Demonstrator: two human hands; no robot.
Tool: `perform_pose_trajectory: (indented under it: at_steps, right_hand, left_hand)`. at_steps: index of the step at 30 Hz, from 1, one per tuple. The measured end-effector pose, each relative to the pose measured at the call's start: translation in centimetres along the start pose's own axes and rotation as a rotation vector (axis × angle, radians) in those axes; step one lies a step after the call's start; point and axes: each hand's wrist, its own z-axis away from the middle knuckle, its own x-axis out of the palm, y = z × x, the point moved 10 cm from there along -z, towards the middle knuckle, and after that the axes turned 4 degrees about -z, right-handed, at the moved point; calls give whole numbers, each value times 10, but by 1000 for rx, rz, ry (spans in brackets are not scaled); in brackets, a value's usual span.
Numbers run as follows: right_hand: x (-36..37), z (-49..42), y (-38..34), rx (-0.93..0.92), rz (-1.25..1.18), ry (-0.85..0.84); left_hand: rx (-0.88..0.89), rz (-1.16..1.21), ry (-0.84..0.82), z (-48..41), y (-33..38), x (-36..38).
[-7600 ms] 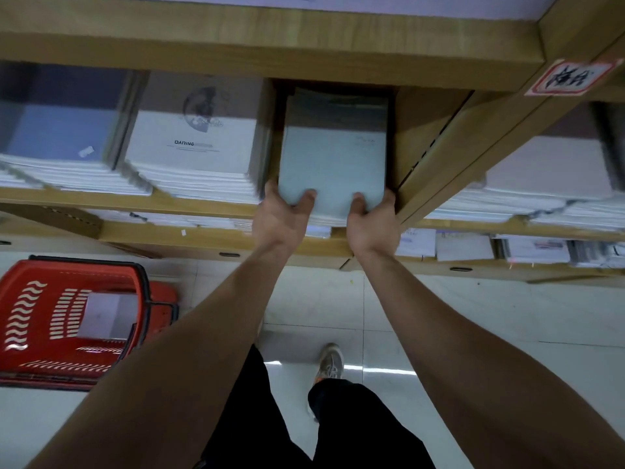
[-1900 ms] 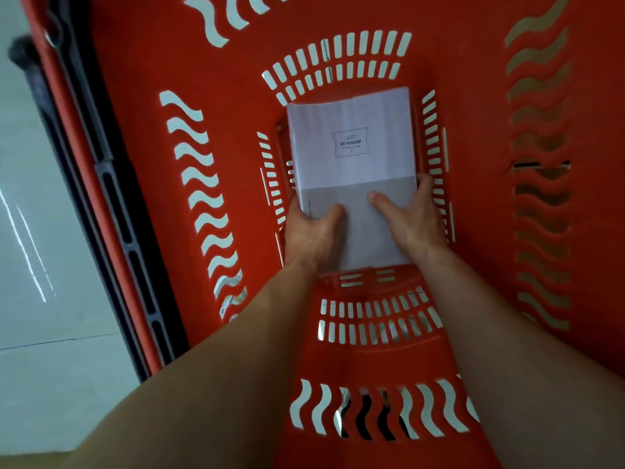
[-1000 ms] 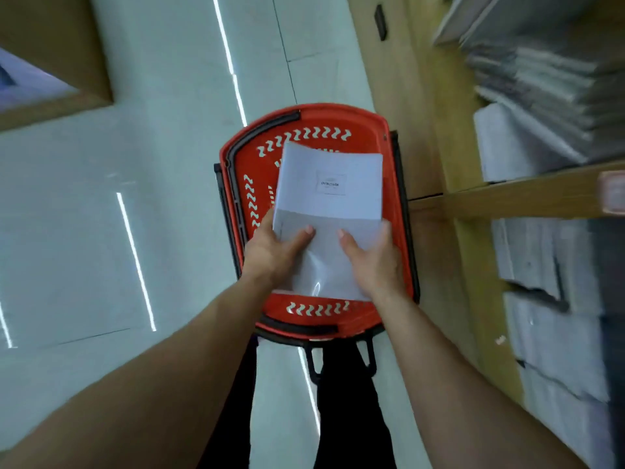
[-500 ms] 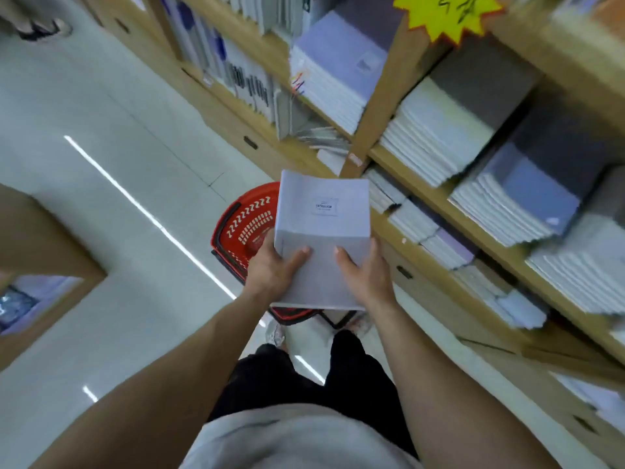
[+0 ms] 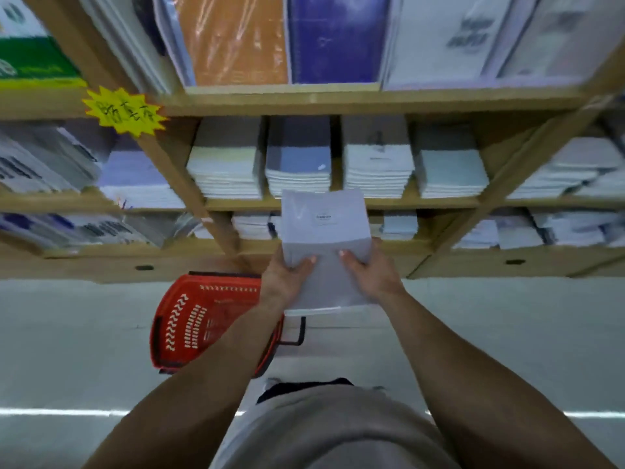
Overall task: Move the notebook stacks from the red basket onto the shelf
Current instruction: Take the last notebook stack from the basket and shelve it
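I hold a stack of pale grey-white notebooks [image 5: 324, 231] with a small label on its cover, raised in front of the wooden shelf [image 5: 338, 101]. My left hand [image 5: 287, 275] grips its near left edge, thumb on top. My right hand [image 5: 367, 269] grips the near right edge the same way. The stack hangs in the air level with the middle shelf board. The red basket [image 5: 199, 319] stands on the floor below and to the left, partly hidden by my left forearm; what it holds is out of sight.
Several notebook stacks [image 5: 299, 170] fill the middle shelf compartment side by side. Larger books stand on the top shelf. A yellow star price tag [image 5: 123, 111] sticks to the slanted wooden upright. Pale tiled floor [image 5: 507, 333] lies below the shelf.
Both hands lifted the notebook stack out of the red basket and carried it up. My view swung round and now faces the shelf straight on, with the basket below left.
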Motion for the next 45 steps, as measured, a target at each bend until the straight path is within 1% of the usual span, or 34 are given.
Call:
perform_pose_trajectory:
  at_steps: [3, 8, 11, 14, 19, 27, 31, 35, 40, 43, 45]
  right_hand:
    - [-77, -1, 29, 24, -39, 77]
    - [-187, -5, 74, 44, -46, 167]
    - [-233, -10, 83, 67, -33, 189]
    - [-263, -24, 87, 89, -27, 192]
    - [-290, -65, 82, 98, 2, 202]
    - [-307, -157, 65, 118, 26, 198]
    - [-305, -202, 61, 117, -18, 203]
    - [-304, -242, 62, 99, -19, 197]
    - [-310, -274, 67, 95, 14, 195]
    - [-317, -284, 79, 130, 39, 182]
    - [-317, -285, 92, 168, 19, 144]
  left_hand:
    - [43, -17, -64, 3, 32, 71]
    - [126, 86, -181, 29, 102, 179]
    - [130, 86, -176, 37, 132, 219]
    - [127, 49, -162, 32, 153, 242]
    - [139, -75, -143, -1, 184, 263]
    - [148, -23, -113, -87, 218, 293]
    - [124, -96, -94, -129, 229, 297]
    - [90, -112, -58, -164, 235, 306]
    - [36, -130, -30, -181, 240, 321]
    - [21, -153, -12, -186, 243, 332]
    - [15, -167, -14, -187, 246, 339]
